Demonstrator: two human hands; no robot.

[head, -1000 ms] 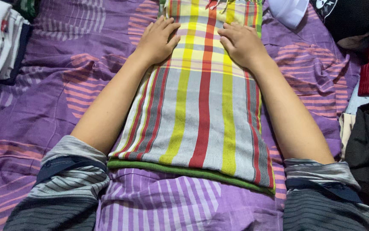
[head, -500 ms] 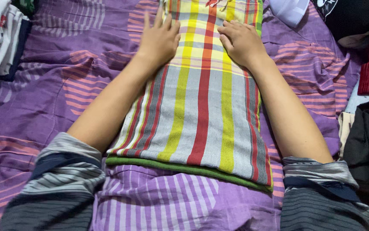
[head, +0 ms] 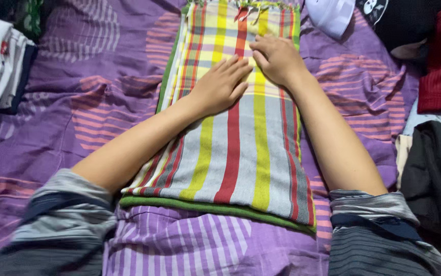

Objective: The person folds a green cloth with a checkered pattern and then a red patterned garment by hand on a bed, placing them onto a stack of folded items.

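Head view: folded striped cloth (head: 241, 148) lies flat on purple bedsheet (head: 77, 102), fringed end beyond the fingertips. Left hand (head: 220, 87) flat, fingers spread; right hand (head: 276, 59) loosely curled, pressing; neither grips. Folded lengthwise, judged mid-smoothing. Dark garments (head: 432, 168) outside right forearm

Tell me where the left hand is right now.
In the head view, the left hand lies flat near the middle of the striped cloth, just left of the right hand.
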